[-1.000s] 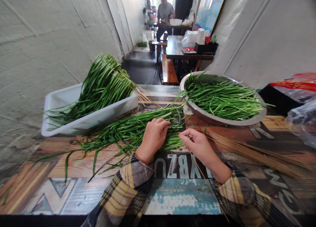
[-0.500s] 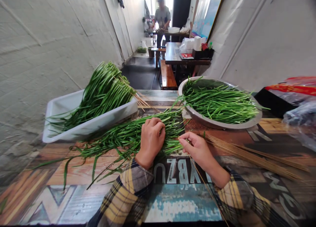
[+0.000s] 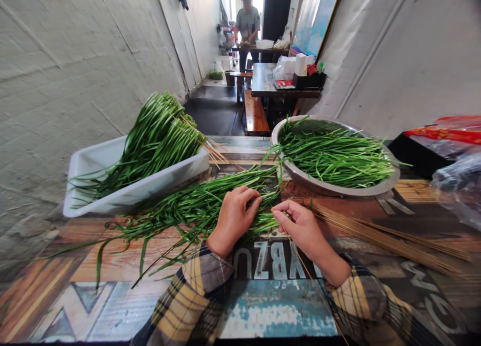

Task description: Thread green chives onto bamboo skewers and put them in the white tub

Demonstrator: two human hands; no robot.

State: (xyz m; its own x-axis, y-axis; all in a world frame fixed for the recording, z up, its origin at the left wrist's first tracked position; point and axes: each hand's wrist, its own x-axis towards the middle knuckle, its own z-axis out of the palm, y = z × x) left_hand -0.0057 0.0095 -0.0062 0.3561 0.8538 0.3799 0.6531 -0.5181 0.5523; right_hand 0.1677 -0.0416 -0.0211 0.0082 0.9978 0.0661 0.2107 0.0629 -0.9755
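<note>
Tabletop [image 3: 278, 306]: smooth, wood-grain finish, glossy even from my remote seat. Long tray [image 3: 176, 178]: smooth white plastic, soft sheen. Round bowl [image 3: 338, 190]: metal, rim dully shiny. Thin sticks [image 3: 376, 235]: wood, matt as far as I can judge. Leaves [image 3: 180, 200]: smooth, lightly glossy. Sleeves [image 3: 210, 273]: soft matt cloth. Crumpled bag [image 3: 460, 183]: clear plastic, shiny. Far bench [image 3: 255, 110]: wood, strong shine. Left wall [image 3: 75, 60]: I read it as rough, matt.

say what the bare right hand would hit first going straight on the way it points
Probably the loose pile of long, thin green stalks, at its paler ends just ahead of the bare right hand, though depth is unclear from this one view.
</note>
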